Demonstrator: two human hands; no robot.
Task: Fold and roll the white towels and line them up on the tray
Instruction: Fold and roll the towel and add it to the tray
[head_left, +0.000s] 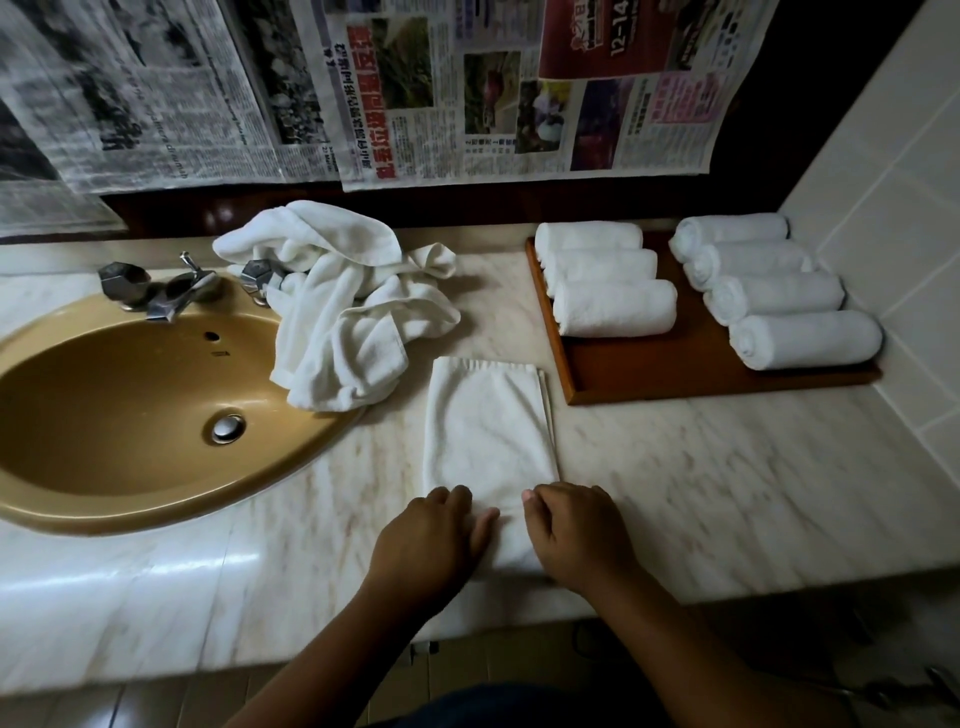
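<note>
Head view: folded towel flat on surface, just left of tray. Left hand and right hand curl fingers over its near end. Rolling step likely starting (rolled towels already on tray). Next: roll tight, edges even.

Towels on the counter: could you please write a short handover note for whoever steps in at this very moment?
Left hand and right hand: both grip the near end of the folded towel, which lies flat on the counter between the sink and the wooden tray.
Done: seven rolled towels lined up on the tray, three in the left row, four in the right.
Left: roll this towel and set it on the tray, then fold and roll the crumpled pile at the sink's rim.
</note>
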